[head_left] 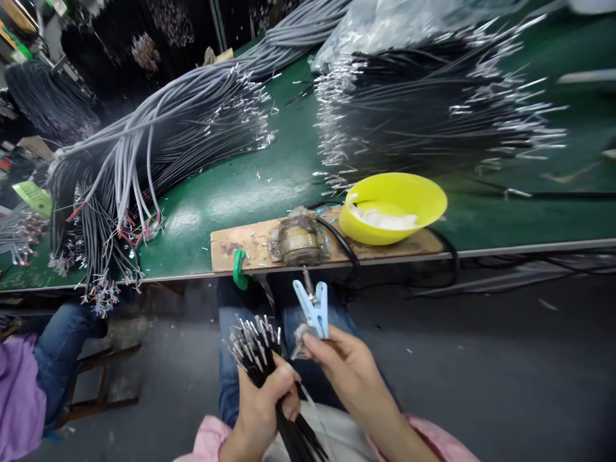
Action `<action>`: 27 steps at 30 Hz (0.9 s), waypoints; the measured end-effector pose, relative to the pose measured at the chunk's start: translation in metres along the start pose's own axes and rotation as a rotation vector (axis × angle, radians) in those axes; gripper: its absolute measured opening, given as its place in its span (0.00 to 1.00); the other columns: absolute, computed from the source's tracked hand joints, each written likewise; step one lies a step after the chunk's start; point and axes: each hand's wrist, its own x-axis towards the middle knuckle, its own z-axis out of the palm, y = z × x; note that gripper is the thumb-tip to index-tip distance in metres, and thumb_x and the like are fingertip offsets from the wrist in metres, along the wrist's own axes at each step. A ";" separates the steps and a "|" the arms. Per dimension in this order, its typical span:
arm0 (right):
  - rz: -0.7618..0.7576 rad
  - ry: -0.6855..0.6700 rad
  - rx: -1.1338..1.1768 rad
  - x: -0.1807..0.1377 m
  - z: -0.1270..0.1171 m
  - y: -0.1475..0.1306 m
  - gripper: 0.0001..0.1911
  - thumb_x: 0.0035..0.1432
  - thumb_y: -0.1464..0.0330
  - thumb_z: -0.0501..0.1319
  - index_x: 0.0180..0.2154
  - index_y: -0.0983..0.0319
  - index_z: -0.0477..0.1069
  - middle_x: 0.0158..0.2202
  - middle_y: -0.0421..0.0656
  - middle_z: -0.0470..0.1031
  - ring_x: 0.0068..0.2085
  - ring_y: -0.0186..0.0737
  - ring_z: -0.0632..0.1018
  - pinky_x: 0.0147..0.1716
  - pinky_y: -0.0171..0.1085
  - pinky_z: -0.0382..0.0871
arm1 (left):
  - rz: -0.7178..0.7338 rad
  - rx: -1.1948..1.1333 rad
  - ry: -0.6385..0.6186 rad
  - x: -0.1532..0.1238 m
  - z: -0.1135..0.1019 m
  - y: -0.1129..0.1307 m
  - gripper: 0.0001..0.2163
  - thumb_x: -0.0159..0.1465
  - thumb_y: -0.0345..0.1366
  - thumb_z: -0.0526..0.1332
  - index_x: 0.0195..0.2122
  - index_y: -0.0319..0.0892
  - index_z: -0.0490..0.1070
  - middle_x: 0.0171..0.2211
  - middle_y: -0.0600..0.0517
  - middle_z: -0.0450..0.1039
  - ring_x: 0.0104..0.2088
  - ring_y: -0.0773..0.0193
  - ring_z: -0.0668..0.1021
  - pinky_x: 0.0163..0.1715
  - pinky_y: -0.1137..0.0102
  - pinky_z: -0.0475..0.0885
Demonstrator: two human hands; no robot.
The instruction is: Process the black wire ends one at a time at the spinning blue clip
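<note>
From where I stand, the seated worker's left hand (267, 398) is wrapped firmly round a bundle of black cables (257, 359), held upright at a slant over the lap, its silvery tips fanning out above the fist and its tail running down toward the worker's body. Just beside it, the right hand (353, 369) has thumb and forefinger drawn narrow at the lower end of a pale blue clothes peg (317, 314), next to a crumpled, see-through wad (301, 341); the spot is small and blurred, so I can't be sure which of the two it grips. The peg stands in line with the shaft of a small motor (301, 237), which sits on a wooden board (226, 247) along the near edge of the green table (240, 186). A green hook-shaped piece (239, 269) hangs over the board's front edge, and a yellow bowl (392, 208) with something white inside rests toward its right end. Behind lie more silver-tipped black cables (409, 109), partly under a clear plastic sheet (385, 29), and to the left long grey cables (135, 141) spill over dark ones. Farther left sits a co-worker in purple (22, 391).
</note>
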 end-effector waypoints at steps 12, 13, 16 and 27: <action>-0.471 0.068 -0.469 -0.010 0.010 -0.012 0.12 0.56 0.70 0.56 0.21 0.59 0.66 0.18 0.39 0.68 0.20 0.36 0.70 0.21 0.35 0.67 | 0.024 0.165 0.175 -0.008 0.024 0.030 0.22 0.43 0.50 0.70 0.17 0.40 0.61 0.08 0.61 0.57 0.11 0.77 0.60 0.11 0.79 0.56; -0.519 0.092 -0.509 -0.011 0.011 -0.012 0.11 0.56 0.72 0.56 0.22 0.59 0.66 0.18 0.39 0.68 0.21 0.37 0.70 0.23 0.36 0.68 | 0.027 0.180 0.186 -0.008 0.025 0.031 0.21 0.43 0.50 0.70 0.16 0.40 0.61 0.09 0.61 0.57 0.11 0.77 0.60 0.12 0.79 0.57; -0.653 0.106 -0.578 -0.011 0.011 -0.012 0.09 0.55 0.75 0.56 0.25 0.58 0.65 0.18 0.39 0.70 0.21 0.38 0.71 0.27 0.39 0.70 | 0.051 0.176 0.175 -0.009 0.024 0.029 0.20 0.46 0.47 0.69 0.15 0.40 0.61 0.10 0.60 0.57 0.12 0.76 0.60 0.12 0.78 0.57; -0.657 0.134 -0.380 -0.011 0.011 -0.019 0.09 0.49 0.78 0.58 0.24 0.58 0.66 0.17 0.37 0.67 0.19 0.35 0.69 0.19 0.35 0.67 | 0.164 0.040 0.189 0.001 0.017 0.023 0.19 0.46 0.47 0.70 0.18 0.40 0.62 0.07 0.63 0.54 0.08 0.79 0.56 0.09 0.81 0.52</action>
